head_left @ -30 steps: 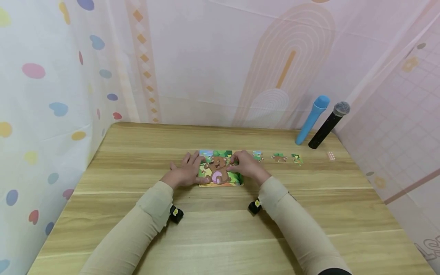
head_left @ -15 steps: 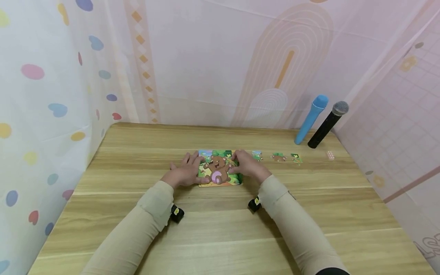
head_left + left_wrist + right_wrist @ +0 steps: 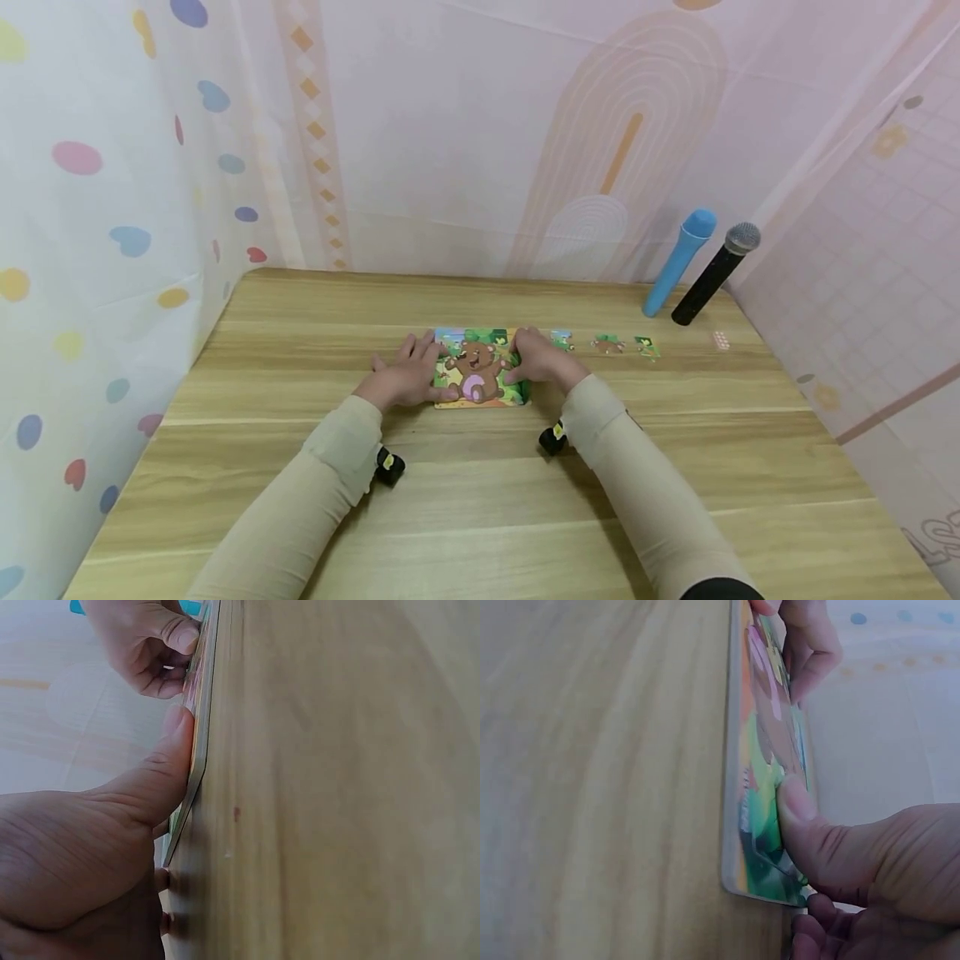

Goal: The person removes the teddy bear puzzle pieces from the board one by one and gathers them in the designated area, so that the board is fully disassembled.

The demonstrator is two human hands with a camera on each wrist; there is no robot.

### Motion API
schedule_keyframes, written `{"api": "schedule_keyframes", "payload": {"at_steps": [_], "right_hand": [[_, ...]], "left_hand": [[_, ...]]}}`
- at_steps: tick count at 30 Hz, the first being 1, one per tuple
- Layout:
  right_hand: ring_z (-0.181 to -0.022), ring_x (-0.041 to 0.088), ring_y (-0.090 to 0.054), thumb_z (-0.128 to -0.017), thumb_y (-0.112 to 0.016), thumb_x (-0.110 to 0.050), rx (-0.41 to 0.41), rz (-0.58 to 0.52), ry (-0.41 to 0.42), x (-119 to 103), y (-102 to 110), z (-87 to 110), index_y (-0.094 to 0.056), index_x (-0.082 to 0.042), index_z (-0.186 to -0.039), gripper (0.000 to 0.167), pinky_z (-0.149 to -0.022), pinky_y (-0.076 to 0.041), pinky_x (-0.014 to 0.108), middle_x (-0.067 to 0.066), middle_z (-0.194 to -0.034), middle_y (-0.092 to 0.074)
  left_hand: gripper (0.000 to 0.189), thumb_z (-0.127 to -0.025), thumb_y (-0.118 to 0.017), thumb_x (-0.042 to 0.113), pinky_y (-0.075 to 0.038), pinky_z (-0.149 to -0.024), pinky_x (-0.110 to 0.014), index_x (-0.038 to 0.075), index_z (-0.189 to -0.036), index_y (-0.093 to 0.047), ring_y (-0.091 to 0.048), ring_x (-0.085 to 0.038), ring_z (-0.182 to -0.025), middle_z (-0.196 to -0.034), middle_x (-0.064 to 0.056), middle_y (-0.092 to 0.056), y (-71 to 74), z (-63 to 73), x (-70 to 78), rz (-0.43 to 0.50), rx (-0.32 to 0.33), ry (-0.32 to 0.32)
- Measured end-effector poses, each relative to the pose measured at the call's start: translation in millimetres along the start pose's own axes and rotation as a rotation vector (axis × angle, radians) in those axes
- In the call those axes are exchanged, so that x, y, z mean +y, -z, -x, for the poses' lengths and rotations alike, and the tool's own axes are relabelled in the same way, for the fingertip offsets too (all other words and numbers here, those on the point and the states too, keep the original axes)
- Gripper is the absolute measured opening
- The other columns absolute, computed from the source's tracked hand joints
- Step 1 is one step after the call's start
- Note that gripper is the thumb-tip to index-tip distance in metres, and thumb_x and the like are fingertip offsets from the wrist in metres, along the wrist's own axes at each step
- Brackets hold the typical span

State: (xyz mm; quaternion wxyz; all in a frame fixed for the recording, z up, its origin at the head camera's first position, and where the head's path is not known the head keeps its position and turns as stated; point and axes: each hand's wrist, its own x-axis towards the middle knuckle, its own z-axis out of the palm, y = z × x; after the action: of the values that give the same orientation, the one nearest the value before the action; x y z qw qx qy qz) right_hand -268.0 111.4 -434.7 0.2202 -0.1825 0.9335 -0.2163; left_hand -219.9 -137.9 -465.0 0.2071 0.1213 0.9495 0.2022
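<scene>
The person's 2 hands are nearest, with the bear puzzle (image 3: 474, 371) between them on the wooden surface (image 3: 480, 500). The left hand (image 3: 405, 375) is spread wide, its thumb resting on the puzzle's near left part. The right hand (image 3: 543, 362) has a narrow grip on the puzzle's right side, thumb on the face, fingers bent at the edge. The puzzle looks light, thin and stiff, perhaps slippery on its printed face; its rim seems the surest hold. Right of the right grip lie 3 loose pieces (image 3: 608, 342), then a small pink-and-white item (image 3: 721, 340). Farther beyond are a blue microphone (image 3: 678, 258) and a black microphone (image 3: 708, 283), before a printed cloth (image 3: 435, 167).
</scene>
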Motion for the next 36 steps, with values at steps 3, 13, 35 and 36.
{"api": "schedule_keyframes", "payload": {"at_steps": [3, 13, 35, 36], "right_hand": [[-0.107, 0.026, -0.046, -0.088, -0.08, -0.021, -0.034, -0.009, -0.013, -0.9, 2.5, 0.8, -0.052, -0.001, -0.12, 0.047, -0.099, -0.044, 0.042, 0.013, -0.119, -0.046], [-0.1, 0.024, -0.05, -0.094, -0.075, -0.018, -0.024, -0.115, -0.051, -4.2, 7.5, 3.1, -0.049, 0.003, -0.121, 0.043, -0.089, -0.046, 0.038, 0.011, -0.11, -0.053], [-0.053, 0.012, -0.035, -0.101, -0.065, -0.029, 0.053, -0.133, -0.072, -10.5, -3.8, -4.9, -0.06, -0.007, -0.074, 0.036, -0.05, -0.033, 0.027, -0.002, -0.062, -0.039], [-0.05, 0.012, -0.033, -0.101, -0.065, -0.03, 0.051, -0.138, -0.077, -11.2, -4.7, -5.5, -0.058, -0.008, -0.071, 0.038, -0.048, -0.031, 0.026, -0.002, -0.059, -0.036]], "left_hand": [[0.084, -0.095, -0.062, 0.056, 0.006, -0.101, -0.085, 0.015, -0.158, -0.024, 0.015, -0.04, -0.153, -0.169, -0.01, 0.016, -0.1, 0.8, 1.0, 0.002, -0.005, -0.004], [0.086, -0.096, -0.063, 0.054, 0.006, -0.102, -0.085, 0.015, -0.16, -0.021, 0.017, -0.038, -0.153, -0.169, -0.01, 0.018, 4.0, 3.3, 6.5, -0.003, -0.022, 0.006], [0.082, -0.095, -0.061, 0.058, 0.003, -0.103, -0.084, 0.018, -0.158, -0.025, 0.01, -0.041, -0.154, -0.17, -0.012, 0.012, 9.8, 13.7, 12.6, -0.012, -0.006, -0.003], [0.083, -0.095, -0.061, 0.058, 0.004, -0.103, -0.084, 0.018, -0.158, -0.025, 0.01, -0.041, -0.154, -0.17, -0.011, 0.012, 9.1, 13.6, 12.2, -0.013, -0.006, -0.004]]}}
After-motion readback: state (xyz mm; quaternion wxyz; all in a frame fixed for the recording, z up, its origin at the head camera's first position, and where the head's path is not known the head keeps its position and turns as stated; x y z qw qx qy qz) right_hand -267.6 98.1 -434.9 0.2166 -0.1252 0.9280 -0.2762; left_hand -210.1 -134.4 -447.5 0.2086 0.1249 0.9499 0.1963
